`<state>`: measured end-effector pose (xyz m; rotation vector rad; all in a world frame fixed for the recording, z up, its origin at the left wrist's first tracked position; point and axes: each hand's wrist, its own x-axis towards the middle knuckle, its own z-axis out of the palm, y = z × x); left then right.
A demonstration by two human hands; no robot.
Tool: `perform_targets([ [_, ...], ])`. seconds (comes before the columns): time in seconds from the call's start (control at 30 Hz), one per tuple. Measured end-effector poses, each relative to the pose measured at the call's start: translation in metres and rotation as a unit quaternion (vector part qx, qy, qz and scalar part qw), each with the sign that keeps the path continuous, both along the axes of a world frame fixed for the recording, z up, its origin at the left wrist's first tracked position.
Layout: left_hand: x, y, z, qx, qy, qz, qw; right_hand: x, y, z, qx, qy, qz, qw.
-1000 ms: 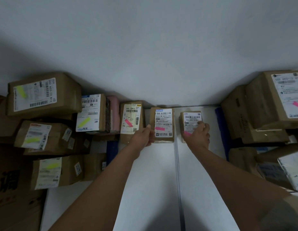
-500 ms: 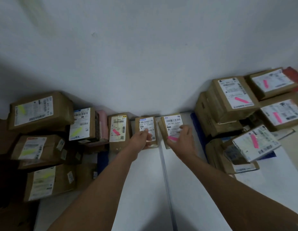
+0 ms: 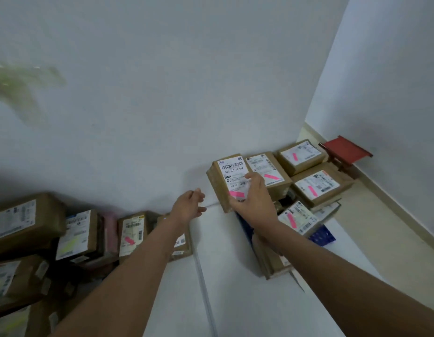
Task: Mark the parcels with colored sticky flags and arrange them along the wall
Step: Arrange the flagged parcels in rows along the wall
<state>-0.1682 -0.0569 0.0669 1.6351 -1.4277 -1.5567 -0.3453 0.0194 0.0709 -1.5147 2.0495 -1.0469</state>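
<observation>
I am gripping the small parcel [image 3: 229, 182] in my right hand [image 3: 253, 203], raised, its long axis tilted up toward the wall [image 3: 162, 105]. My left hand [image 3: 188, 206] is hanging slack-fingered and empty just to its left; the pink-flagged stack [image 3: 306, 176] is lying nearer my right.

parcel [image 3: 221, 186]: matt brown cardboard | label [image 3: 234, 175]: white paper | wall [image 3: 162, 93]: smooth matt

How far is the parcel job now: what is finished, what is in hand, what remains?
Done: yellow-flagged parcels at left and pink-flagged parcels at right already sit by the wall. In hand: the right hand grips a pink-flagged parcel, lifted; the left hand is free. Left: placing it.
</observation>
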Motion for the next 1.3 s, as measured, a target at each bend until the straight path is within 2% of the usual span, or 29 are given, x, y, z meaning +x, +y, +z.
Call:
perform_targets([
  [0.3,-0.055,-0.026,0.044,-0.031,-0.034,-0.089,0.995,-0.076,-0.028,0.043,0.047,0.034,-0.112,0.992],
  [0.63,-0.097,-0.039,0.061,-0.044,-0.056,-0.118,0.99,-0.123,-0.053,0.041,0.163,0.093,-0.115,0.976],
  [0.87,-0.106,-0.039,0.052,-0.023,-0.071,-0.148,0.986,-0.132,-0.063,0.036,0.194,0.076,-0.088,0.974],
  [0.97,-0.102,-0.038,0.047,-0.02,-0.074,-0.149,0.986,-0.126,-0.062,0.039,0.162,0.084,-0.078,0.98],
  [1.13,-0.081,-0.029,0.028,0.001,-0.07,-0.133,0.989,-0.089,-0.052,0.047,0.018,0.149,-0.039,0.988],
  [1.3,-0.036,-0.004,-0.001,0.039,-0.068,-0.083,0.993,-0.025,-0.046,0.036,0.004,0.134,0.044,0.99],
])
